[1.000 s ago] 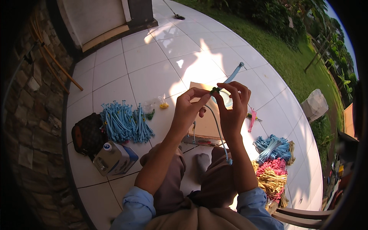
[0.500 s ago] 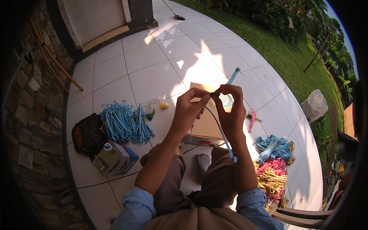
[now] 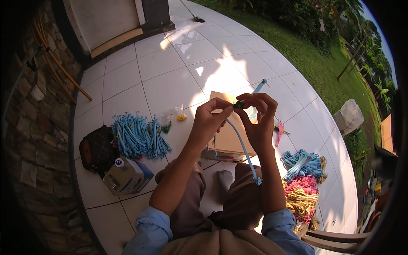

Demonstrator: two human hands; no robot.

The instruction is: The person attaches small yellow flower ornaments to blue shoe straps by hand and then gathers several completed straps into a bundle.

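My left hand point(image 3: 209, 120) is closed in a pinch, with a light blue cord point(image 3: 242, 144) coming out from under its fingers and hanging in a curve down beside my right forearm. Thumb and forefinger of my right hand point(image 3: 260, 117) pinch a small dark green piece point(image 3: 239, 104) right at the left fingertips. Another light blue end point(image 3: 259, 87), knotted at its tip, sticks up behind the right hand; whether it belongs to the same cord is hidden. Below the hands stands a cardboard box point(image 3: 225, 142), with a pale round container point(image 3: 251, 112) partly covered by my right hand.
Bundled blue cords point(image 3: 131, 136) lie on the left, beside a dark bag point(image 3: 97, 148) and a jerrycan point(image 3: 126, 176). Small plastic bags point(image 3: 180, 114) lie beyond. At right are blue point(image 3: 301, 163), pink and tan bundles point(image 3: 301, 199), a pink strand point(image 3: 279, 134) and a whitish container point(image 3: 349, 115).
My right hand has shifted slightly right and its fingers have lifted, showing more of the green piece. The hanging cord has swung a little. My left hand stays nearly still.
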